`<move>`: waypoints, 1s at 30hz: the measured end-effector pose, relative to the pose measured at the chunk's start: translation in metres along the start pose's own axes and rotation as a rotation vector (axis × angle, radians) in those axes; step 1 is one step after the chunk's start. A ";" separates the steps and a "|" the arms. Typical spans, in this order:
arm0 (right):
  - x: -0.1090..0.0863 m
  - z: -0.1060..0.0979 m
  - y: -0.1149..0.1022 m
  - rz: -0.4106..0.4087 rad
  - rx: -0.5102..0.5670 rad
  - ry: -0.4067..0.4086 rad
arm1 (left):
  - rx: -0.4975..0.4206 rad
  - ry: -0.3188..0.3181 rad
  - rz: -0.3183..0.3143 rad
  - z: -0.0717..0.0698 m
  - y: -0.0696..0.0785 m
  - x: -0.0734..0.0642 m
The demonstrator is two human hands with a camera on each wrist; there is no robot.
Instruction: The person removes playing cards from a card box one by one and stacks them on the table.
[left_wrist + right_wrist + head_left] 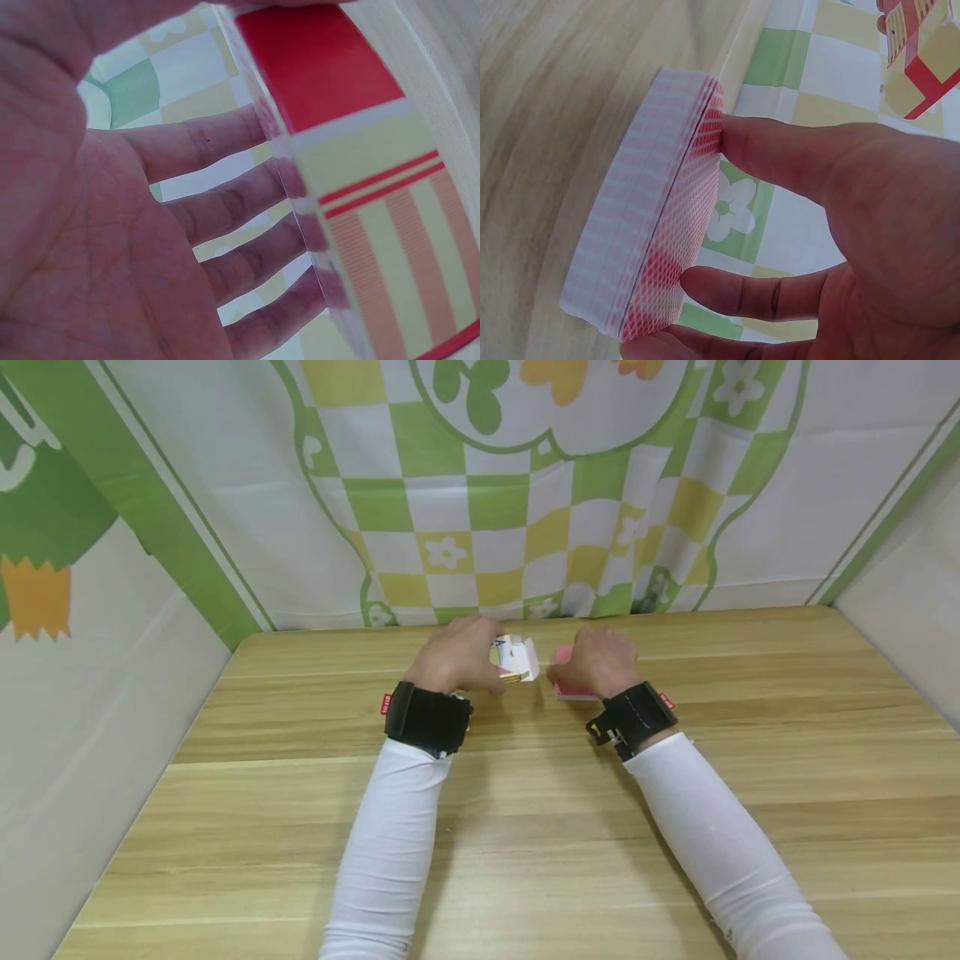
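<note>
My left hand holds a small card box between thumb and fingers, just over the far part of the table. The box's white flap stands open on the right, facing the other hand. Red, cream and striped printing covers the box in the left wrist view, with the fingertips along its edge. To the right, a deck of playing cards with red patterned backs lies on the wood. My right hand grips this deck, thumb near one end and fingers toward the other. Part of the deck is hidden under the hand.
A wooden table spreads out under both arms. Behind its far edge, close beyond the hands, hangs a green, yellow and white checked curtain. Pale cloth walls stand at the left and right sides.
</note>
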State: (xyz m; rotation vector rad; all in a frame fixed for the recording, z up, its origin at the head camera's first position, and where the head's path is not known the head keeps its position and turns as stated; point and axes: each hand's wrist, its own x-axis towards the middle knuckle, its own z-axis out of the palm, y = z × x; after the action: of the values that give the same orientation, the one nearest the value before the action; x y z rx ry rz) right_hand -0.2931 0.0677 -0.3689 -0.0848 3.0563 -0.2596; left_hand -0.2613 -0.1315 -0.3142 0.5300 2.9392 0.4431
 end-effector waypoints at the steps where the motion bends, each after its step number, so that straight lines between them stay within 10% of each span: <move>1: 0.000 0.000 0.000 -0.001 0.000 -0.002 | 0.001 0.000 0.000 0.000 0.000 0.000; 30: 0.000 0.003 -0.001 -0.009 -0.036 -0.016 | -0.012 0.005 0.004 0.001 0.000 0.000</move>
State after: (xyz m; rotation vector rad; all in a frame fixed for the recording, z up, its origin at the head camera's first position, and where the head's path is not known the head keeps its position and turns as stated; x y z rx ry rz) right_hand -0.2924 0.0660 -0.3715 -0.1018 3.0461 -0.2030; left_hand -0.2612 -0.1313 -0.3146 0.5335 2.9393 0.4632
